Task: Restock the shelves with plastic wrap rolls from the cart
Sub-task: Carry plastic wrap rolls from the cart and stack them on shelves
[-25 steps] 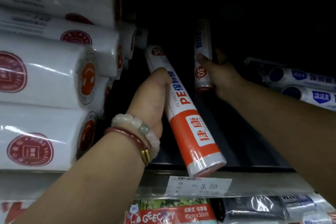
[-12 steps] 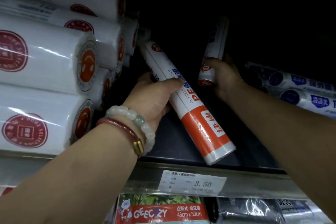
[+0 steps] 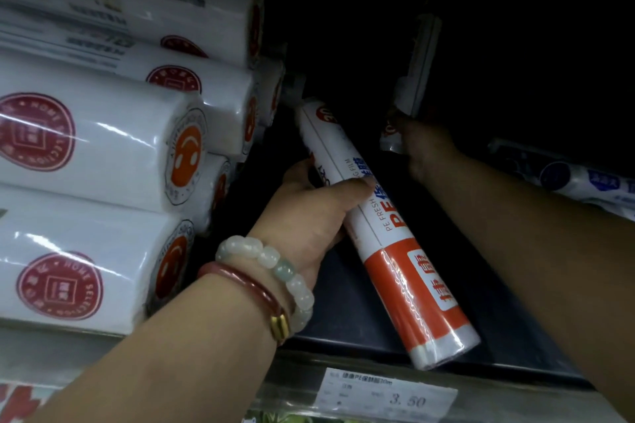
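Dark shelf [image 3: 395,330] | left hand [image 3: 309,216] wrapped around orange-white roll [image 3: 381,233] — lying aslant | right hand [image 3: 422,148] clasps second roll [image 3: 417,69] — upright, deep inside

A dark shelf bay [image 3: 378,319] recedes into near-black at the back — light reaches only its front. Along the metal front rail [image 3: 206,385] sits a price label [image 3: 386,395] (reading 3.50), below the gripped spot.

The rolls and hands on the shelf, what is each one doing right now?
Orange roll: slanted on shelf, gripped.
Left hand: closed around orange roll.
Back roll: tilted upright, dim.
Right hand: closed on back roll's bottom.
White packs: stacked, lying sideways.
Price tag: on shelf edge.
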